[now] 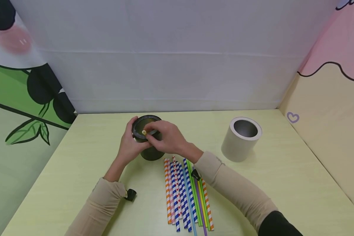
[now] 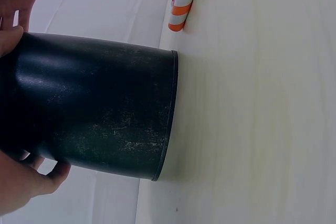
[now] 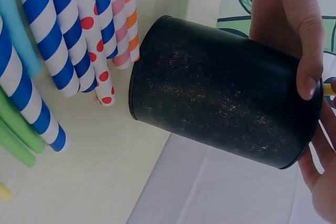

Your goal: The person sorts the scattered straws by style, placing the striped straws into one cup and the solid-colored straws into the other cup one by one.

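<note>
My left hand (image 1: 129, 144) grips the black cylindrical cup (image 1: 152, 154) near its rim, its thumb along the side that faces me. Over the cup's mouth, my right hand (image 1: 168, 136) pinches a yellow straw (image 1: 144, 132) between thumb and fingertips. The straw's tip shows above the rim; its lower part is hidden by the hand and the cup. In the right wrist view, the cup's scuffed dark wall (image 3: 210, 93) fills the middle, and a bit of yellow straw (image 3: 328, 89) shows past the left thumb.
Several paper straws (image 1: 180, 193), striped, dotted and plain, lie side by side on the table (image 1: 283, 183) in front of the cup, partly under my right sleeve. A white cylindrical cup (image 1: 237, 144) stands upright to the right. A pale cloth wall (image 1: 177, 78) rises behind the table.
</note>
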`<state>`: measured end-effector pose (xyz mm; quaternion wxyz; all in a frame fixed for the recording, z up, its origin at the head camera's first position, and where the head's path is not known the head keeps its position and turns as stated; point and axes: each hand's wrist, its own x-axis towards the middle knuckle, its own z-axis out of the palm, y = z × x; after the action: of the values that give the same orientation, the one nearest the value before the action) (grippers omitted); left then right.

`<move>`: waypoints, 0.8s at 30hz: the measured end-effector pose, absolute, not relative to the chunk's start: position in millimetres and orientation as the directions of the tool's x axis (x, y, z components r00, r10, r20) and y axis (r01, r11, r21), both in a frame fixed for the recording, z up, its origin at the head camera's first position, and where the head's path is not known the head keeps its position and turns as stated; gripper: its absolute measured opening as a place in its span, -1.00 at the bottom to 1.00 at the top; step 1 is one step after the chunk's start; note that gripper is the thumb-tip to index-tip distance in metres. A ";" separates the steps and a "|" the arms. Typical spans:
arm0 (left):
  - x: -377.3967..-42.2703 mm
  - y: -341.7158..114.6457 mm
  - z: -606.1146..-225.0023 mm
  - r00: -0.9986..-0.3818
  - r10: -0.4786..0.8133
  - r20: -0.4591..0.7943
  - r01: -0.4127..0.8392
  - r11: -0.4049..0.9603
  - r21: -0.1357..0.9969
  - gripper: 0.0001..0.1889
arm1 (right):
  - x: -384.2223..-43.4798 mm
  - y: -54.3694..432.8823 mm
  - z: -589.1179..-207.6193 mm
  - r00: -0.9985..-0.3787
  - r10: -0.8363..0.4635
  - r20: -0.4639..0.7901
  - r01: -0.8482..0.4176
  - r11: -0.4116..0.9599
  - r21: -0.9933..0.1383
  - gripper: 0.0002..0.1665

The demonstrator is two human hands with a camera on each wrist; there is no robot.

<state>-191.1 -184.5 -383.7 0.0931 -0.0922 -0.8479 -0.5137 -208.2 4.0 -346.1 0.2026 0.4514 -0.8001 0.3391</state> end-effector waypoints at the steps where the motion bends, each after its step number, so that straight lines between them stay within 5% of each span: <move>1: -191.2 -184.1 -383.9 -0.966 0.060 0.251 0.250 0.457 0.854 0.07 | -208.2 4.7 -346.0 -0.512 -0.586 0.628 -0.859 0.366 -0.359 -0.76; 24: -194.5 -183.4 -388.0 -0.972 0.052 0.227 0.226 0.457 0.860 0.13 | -205.9 46.3 -341.5 -0.527 -0.529 0.665 -0.844 0.417 -0.337 -0.73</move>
<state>-194.5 -183.4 -388.0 0.0844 -0.0818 -0.8494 -0.5144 -205.9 46.3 -341.5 0.2365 0.4249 -0.8078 0.3331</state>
